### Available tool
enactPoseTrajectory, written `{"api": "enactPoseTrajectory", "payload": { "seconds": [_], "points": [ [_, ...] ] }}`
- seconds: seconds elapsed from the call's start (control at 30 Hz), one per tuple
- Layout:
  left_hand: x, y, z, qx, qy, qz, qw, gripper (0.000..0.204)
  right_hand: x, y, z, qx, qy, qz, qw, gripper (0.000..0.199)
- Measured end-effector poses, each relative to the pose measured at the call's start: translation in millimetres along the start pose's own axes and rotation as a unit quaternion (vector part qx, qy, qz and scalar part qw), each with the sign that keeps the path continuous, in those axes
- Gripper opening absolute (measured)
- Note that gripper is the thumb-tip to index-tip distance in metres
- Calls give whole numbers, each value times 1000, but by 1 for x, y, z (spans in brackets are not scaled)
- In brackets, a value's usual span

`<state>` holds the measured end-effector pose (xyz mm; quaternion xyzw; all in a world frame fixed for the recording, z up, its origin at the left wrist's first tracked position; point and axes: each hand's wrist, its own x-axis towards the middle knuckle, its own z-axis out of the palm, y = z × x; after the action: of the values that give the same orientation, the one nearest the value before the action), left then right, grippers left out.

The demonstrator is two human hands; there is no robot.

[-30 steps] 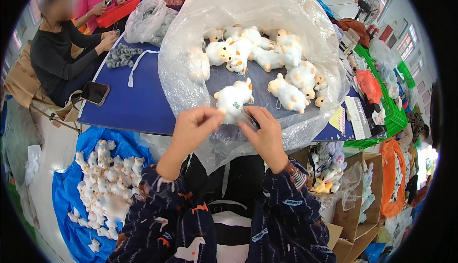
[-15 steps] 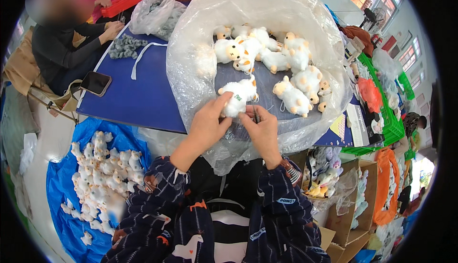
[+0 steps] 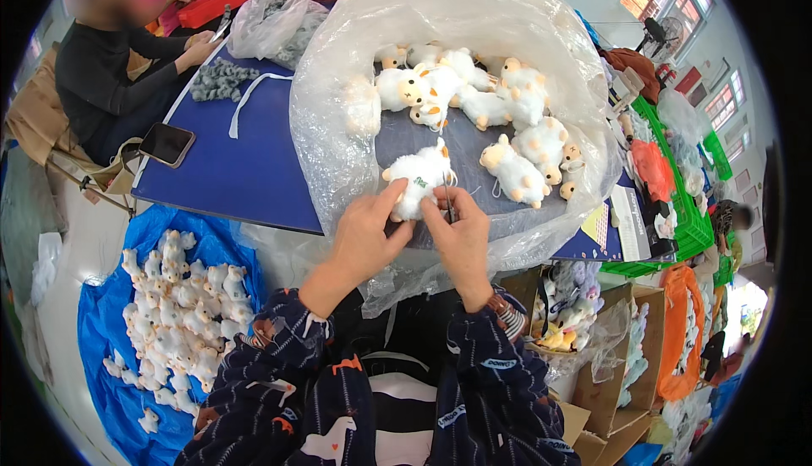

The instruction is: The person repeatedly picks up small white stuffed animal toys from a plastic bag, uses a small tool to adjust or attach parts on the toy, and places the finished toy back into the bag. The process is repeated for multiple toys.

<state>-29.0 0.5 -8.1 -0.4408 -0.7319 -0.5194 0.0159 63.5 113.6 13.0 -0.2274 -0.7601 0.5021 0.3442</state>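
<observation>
A white plush animal [image 3: 414,180] with orange-tan spots and a small green mark is at the near side of the table, inside an open clear plastic bag [image 3: 334,85]. My left hand [image 3: 364,231] grips its lower left side, thumb and fingers closed on the fur. Against its right side, my right hand [image 3: 461,242] is closed around a slim dark metal tool [image 3: 449,202]; its kind is partly hidden by the fingers. Beyond my hands, several similar plush animals [image 3: 518,174] lie in the bag, some with thin white string loops.
Left of my knees, a blue sheet [image 3: 101,322] holds a heap of small white plush animals [image 3: 182,314]. On the blue table [image 3: 262,174] are a phone [image 3: 167,145] and grey fluffy pieces [image 3: 222,79]. Two people sit at the far left. Cardboard boxes [image 3: 613,381] and green crates [image 3: 698,229] stand right.
My right hand has shifted slightly, and the metal tool now points up along the plush animal's right side. The plush animal has tilted a little. The person at left has raised their head.
</observation>
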Motion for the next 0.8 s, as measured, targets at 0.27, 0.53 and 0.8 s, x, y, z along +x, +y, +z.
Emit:
{"api": "enactPoseTrajectory", "payload": {
  "seconds": [0.27, 0.53, 0.8],
  "points": [
    [-11, -19, -10, -309, -17, -115, 944, 35, -9, 10, -12, 323, -5, 142, 936, 13],
    [11, 15, -27, -413, -118, -134, 893, 53, -20, 20, -18, 412, -115, 209, 879, 10],
    [-12, 12, 1, -366, -26, -74, 927, 70, -26, -3, -28, 211, -18, 130, 969, 31]
  ]
}}
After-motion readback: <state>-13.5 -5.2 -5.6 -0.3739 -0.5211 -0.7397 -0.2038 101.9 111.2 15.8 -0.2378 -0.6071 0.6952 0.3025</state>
